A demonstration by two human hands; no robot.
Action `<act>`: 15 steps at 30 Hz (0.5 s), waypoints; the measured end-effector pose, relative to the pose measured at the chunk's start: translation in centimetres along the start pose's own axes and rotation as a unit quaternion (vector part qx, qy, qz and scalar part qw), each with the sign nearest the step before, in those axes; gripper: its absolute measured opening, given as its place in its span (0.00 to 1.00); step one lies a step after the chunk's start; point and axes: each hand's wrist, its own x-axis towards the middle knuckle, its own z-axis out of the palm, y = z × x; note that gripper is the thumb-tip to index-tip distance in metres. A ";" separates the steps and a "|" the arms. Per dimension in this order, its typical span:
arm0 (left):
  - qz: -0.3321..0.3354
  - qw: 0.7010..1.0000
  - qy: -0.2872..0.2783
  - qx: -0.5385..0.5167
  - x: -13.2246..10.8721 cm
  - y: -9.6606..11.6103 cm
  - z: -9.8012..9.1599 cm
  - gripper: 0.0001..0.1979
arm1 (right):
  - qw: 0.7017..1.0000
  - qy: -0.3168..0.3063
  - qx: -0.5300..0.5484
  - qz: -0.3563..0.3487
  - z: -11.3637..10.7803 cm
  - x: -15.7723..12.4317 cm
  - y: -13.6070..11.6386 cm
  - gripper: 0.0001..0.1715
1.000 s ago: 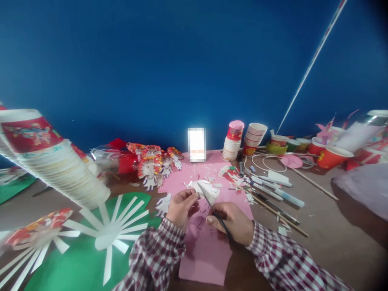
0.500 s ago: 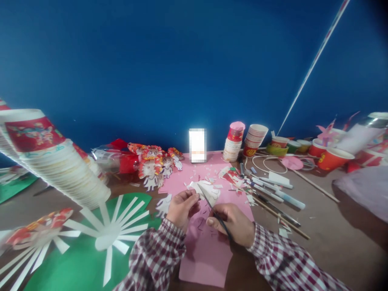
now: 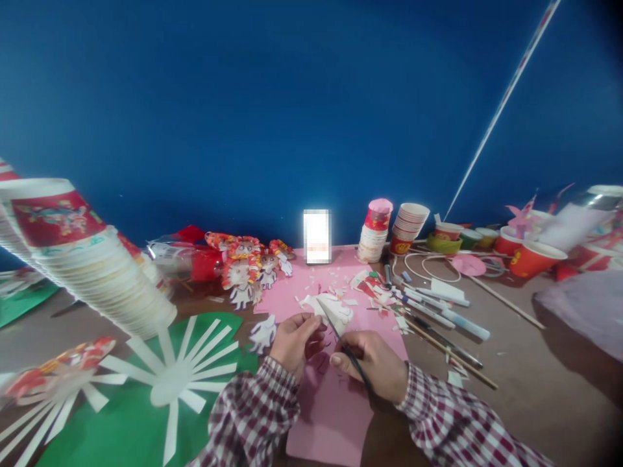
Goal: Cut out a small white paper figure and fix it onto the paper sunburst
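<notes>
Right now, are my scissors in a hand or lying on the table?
The scissors are in your right hand: it closes around the dark handles, while a blade reaches over the white paper.

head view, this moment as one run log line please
left hand: pinching white paper | right hand: holding scissors | blades: over white paper | below: pink sheet

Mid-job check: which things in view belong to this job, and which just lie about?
In use:
scissors, in the right hand
white paper piece, held by the left hand

Apparently lying about:
leaning cup stack
pens
orange cup
</notes>
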 end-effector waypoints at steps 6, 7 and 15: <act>0.018 0.999 -0.002 0.029 -0.1 0.1 -0.2 0.12 | 0.999 0.011 -0.038 -0.025 -0.2 0.1 0.2 0.18; 0.023 0.999 -0.003 0.035 -0.1 0.1 -0.2 0.12 | 0.999 0.009 -0.036 -0.022 -0.2 0.1 0.2 0.18; 0.028 0.999 -0.011 0.044 0.0 0.3 -0.3 0.12 | 1.000 -0.005 -0.008 -0.016 -0.1 -0.1 0.1 0.18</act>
